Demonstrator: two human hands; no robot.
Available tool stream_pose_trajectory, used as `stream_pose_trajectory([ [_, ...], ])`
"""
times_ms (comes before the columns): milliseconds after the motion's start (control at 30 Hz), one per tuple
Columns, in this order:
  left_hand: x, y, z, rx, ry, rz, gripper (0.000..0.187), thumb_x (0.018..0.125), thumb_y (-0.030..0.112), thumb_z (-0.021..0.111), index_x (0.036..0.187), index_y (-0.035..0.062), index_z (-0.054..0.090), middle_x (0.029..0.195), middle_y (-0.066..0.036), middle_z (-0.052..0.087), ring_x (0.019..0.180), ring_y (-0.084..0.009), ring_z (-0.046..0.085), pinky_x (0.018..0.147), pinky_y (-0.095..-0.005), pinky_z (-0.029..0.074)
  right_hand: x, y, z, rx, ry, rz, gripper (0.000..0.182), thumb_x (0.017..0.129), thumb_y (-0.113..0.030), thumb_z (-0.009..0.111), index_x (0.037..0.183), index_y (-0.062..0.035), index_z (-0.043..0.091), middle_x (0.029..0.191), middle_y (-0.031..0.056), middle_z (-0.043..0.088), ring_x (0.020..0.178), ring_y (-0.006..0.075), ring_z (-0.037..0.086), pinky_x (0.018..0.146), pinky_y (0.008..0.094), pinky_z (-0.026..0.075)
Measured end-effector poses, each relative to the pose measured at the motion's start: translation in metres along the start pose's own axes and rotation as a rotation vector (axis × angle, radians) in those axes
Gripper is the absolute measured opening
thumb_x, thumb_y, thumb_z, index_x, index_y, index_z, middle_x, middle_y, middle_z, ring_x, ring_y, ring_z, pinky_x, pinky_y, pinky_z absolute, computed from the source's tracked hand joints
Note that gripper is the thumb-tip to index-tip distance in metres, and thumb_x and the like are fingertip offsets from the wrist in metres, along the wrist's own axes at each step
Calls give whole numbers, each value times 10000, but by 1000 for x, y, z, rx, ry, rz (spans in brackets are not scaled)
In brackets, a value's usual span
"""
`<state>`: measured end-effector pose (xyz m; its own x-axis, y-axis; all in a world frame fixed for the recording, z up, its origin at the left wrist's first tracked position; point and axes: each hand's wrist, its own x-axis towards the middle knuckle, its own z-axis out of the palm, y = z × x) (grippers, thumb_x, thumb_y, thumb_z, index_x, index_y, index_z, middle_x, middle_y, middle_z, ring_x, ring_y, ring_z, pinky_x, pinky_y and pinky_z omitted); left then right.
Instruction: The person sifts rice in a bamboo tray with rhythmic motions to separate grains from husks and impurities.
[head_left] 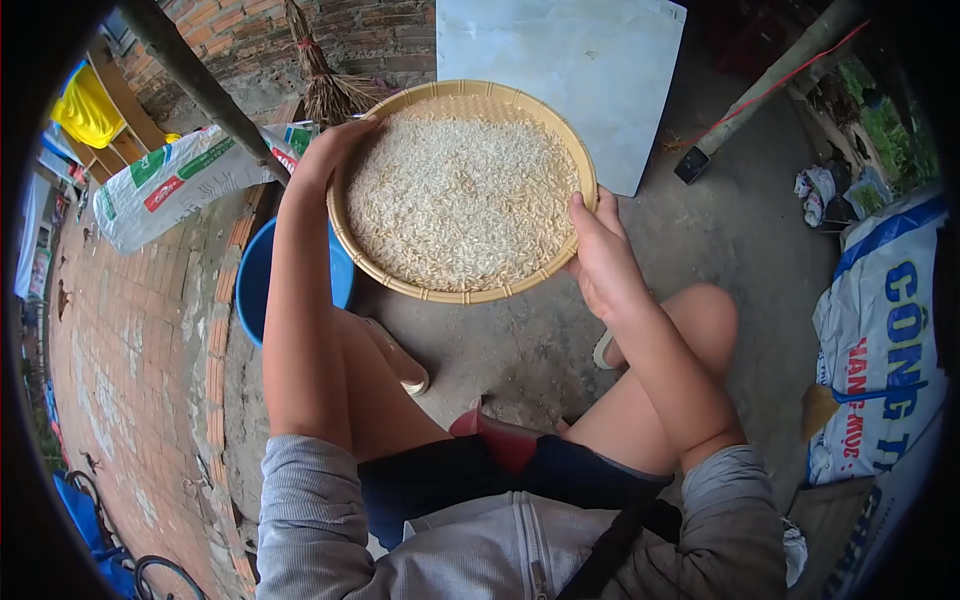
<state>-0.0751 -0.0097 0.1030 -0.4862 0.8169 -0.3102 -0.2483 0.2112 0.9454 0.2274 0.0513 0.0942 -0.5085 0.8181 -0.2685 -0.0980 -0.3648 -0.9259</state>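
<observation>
A round woven bamboo winnowing basket (462, 297) is held up in front of me, above my knees. Whitish rice (460, 190) mixed with yellowish grains covers most of it, and some weave shows along the far side. My left hand (340, 148) grips the rim at the far left, its fingertips hidden behind the basket. On the right, my right hand (605, 250) clasps the rim, thumb on top and fingers underneath. A blue tub (258, 285) stands on the ground below the basket's left side, partly covered by my left arm.
A pale blue board (570, 60) lies beyond the basket. A straw broom (325, 85) leans at the brick wall. Wooden posts (205, 85) flank the area; a printed sack (200, 180) hangs left, a lettered tarp (880, 340) right. Something red (505, 440) sits between my legs.
</observation>
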Motion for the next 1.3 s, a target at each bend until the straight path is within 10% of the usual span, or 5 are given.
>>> stream_pose_trajectory([
  [200,-23,-33,64,-105,144,144,355,902,207,519,1182,-9,557,937,-72,623,818,-139,575,725,-243,437,82,-1,-68,88,145,103,254,968,-175,412,1148,-1,451,1093,137,555,948,242,595,778,404,518],
  [400,4,-12,43,-5,-3,-1,329,877,242,535,1051,-35,574,897,-135,644,710,-205,637,648,-316,519,30,-8,-36,7,226,-147,286,959,-143,457,1213,-17,421,1130,102,546,1066,182,532,919,327,420],
  [1133,-33,-43,107,-334,11,-51,297,929,233,467,1083,-9,544,945,-108,636,815,-195,638,764,-330,523,66,-16,-94,-96,262,-187,337,938,-173,495,1228,-17,426,1061,115,559,942,168,552,817,315,452],
  [1300,-31,-48,106,-442,49,-136,286,927,218,456,1084,-5,543,989,-128,628,873,-227,633,832,-365,507,78,-11,-87,-688,332,-470,387,900,-164,531,1258,-49,437,1093,152,548,1044,253,521,909,355,414],
])
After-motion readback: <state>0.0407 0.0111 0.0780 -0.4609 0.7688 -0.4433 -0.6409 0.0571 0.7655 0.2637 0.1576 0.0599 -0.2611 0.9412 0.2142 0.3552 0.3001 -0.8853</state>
